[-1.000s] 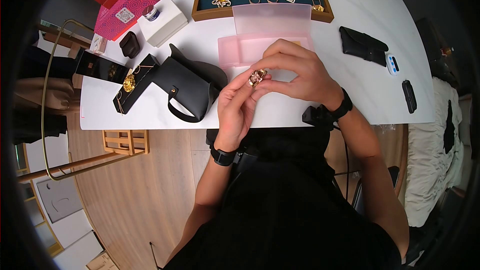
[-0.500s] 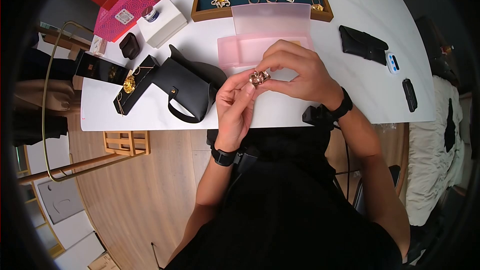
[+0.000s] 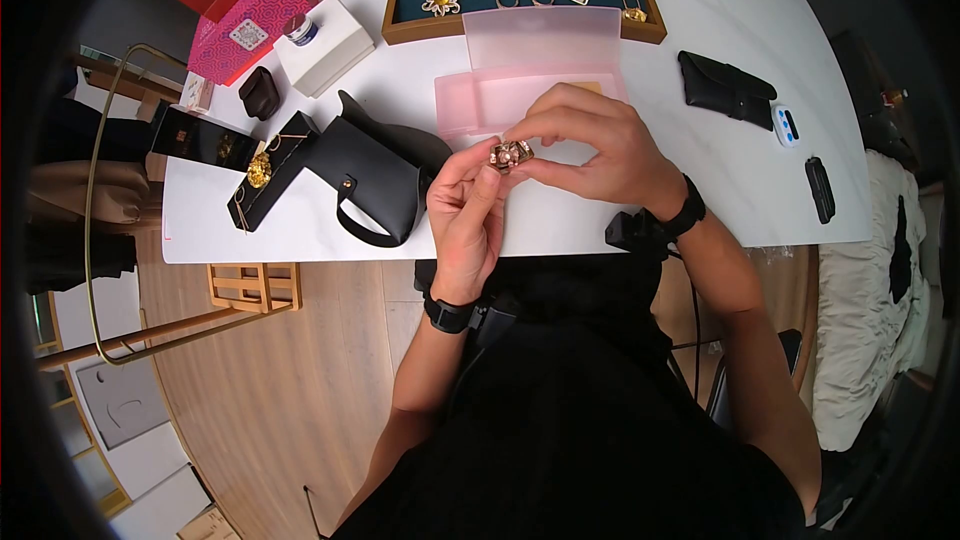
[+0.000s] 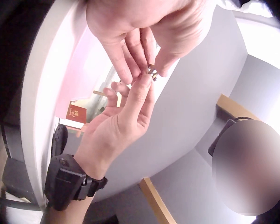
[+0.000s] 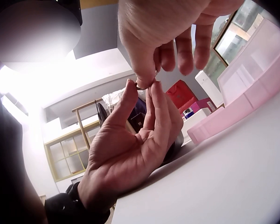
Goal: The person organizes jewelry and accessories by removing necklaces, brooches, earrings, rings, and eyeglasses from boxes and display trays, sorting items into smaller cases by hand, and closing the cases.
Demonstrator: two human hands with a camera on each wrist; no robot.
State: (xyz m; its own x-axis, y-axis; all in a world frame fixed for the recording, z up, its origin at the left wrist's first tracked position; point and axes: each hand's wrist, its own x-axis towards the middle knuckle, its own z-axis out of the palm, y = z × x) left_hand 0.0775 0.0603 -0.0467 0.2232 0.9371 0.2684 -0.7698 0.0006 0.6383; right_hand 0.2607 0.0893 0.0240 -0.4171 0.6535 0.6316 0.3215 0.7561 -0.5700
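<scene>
A small gold-coloured jewellery piece set with clear, sparkling stones is held up between both hands, over the near part of the table. My left hand pinches it from the left between thumb and fingers, palm turned up. From the right, the thumb and fingertips of my right hand grip its other side. In the left wrist view a bit of the piece shows between the fingertips. Fingers hide most of it in the right wrist view. Behind the hands lies an open pink translucent case.
Left of the hands lie a black handbag and a black box with a gold ornament. A wooden jewellery tray is at the back. A black pouch and a white remote-like device lie to the right.
The jewellery piece has been turned between the fingers, showing a different side. Both hands stay close together; the left has shifted slightly leftward. Things on the table stay put.
</scene>
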